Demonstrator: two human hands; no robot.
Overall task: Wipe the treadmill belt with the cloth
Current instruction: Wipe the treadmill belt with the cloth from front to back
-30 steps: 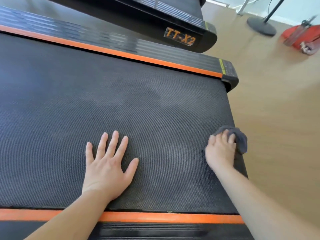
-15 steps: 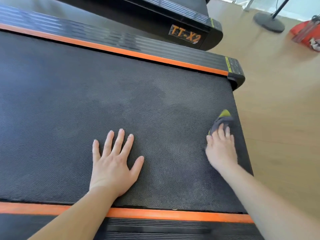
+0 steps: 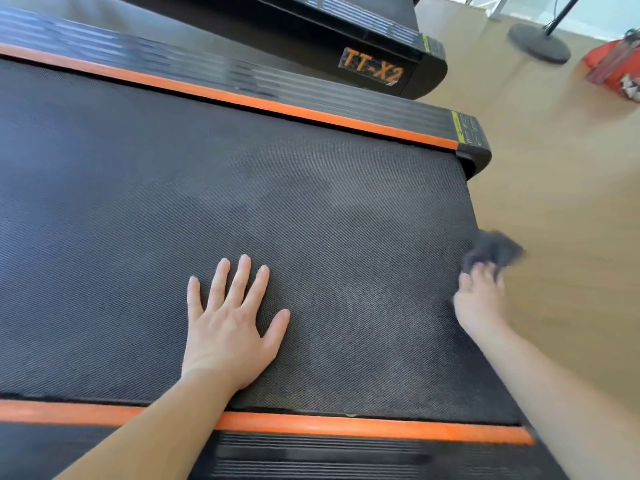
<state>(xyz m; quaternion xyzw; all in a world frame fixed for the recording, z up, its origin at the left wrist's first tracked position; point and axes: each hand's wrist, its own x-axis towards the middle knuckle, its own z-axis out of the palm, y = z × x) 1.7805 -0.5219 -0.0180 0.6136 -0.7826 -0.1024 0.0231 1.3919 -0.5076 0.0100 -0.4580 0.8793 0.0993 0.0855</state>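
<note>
Risk here: the cloth [image 3: 495, 251] hangs past the belt's [image 3: 311, 220] end, out over the floor [image 3: 561, 202], so the stroke could miss the mat or the rag could slip free. The right hand [image 3: 481, 299], blurred, grips it at the fingertips. The left hand [image 3: 230, 327] lies flat, fingers spread, pressing the belt well apart from it.

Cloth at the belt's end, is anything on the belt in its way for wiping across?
Only the left hand, flat with fingers spread on the near middle of the belt; the cloth, at the right hand, would meet it along the near strip. Nothing visible lies on the far strip.
</note>
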